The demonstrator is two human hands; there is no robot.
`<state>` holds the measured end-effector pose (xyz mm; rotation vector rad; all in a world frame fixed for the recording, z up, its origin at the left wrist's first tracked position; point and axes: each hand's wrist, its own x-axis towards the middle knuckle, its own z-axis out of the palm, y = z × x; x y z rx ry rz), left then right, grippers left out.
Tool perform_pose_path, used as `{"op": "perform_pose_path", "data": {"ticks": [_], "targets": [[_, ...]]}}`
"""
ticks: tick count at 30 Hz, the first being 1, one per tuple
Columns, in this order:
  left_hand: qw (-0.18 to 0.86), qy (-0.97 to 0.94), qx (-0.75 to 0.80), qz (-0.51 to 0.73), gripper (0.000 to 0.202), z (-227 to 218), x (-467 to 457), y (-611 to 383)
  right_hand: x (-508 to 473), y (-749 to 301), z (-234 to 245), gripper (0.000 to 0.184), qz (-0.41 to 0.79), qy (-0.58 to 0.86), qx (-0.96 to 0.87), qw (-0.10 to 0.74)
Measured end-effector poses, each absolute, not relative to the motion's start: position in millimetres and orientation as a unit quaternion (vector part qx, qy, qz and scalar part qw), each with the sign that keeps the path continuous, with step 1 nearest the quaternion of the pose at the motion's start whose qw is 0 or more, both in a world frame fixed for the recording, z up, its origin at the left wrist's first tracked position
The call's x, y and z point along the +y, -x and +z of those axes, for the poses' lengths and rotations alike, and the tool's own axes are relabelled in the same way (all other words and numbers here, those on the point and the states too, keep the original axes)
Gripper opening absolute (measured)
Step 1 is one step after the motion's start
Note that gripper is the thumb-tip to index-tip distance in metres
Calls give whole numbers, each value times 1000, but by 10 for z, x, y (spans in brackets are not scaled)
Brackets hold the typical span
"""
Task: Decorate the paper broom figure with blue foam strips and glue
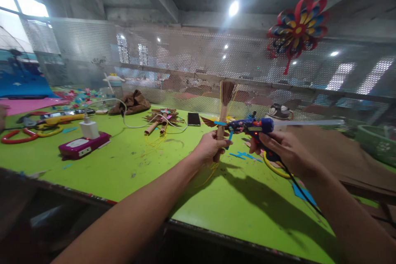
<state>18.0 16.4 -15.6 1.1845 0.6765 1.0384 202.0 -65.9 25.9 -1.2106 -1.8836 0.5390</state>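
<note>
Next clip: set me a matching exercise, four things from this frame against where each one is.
Things:
1. glue gun
2. brown paper brush
3. black phone
4. paper pinwheel

Places:
A. flat on the green table
B. held in the left hand
C. up against the mesh screen
D. held in the right hand

Pairs: 1-D, 2-B, 3-A, 4-C.

Above the worktop were two hands, a left hand and a right hand, one fringed paper roll and one glue gun; on it lay one phone, one power strip and one charger; high over it hung one pinwheel.
</note>
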Motion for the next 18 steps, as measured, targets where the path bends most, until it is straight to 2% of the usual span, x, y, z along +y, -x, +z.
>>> {"op": "perform_pose_path", "data": {"ticks": [18], "targets": [[661,-507,289,472,25,-158,179,-178,-677,-2023,283,41,209,480,-769,368]]}}
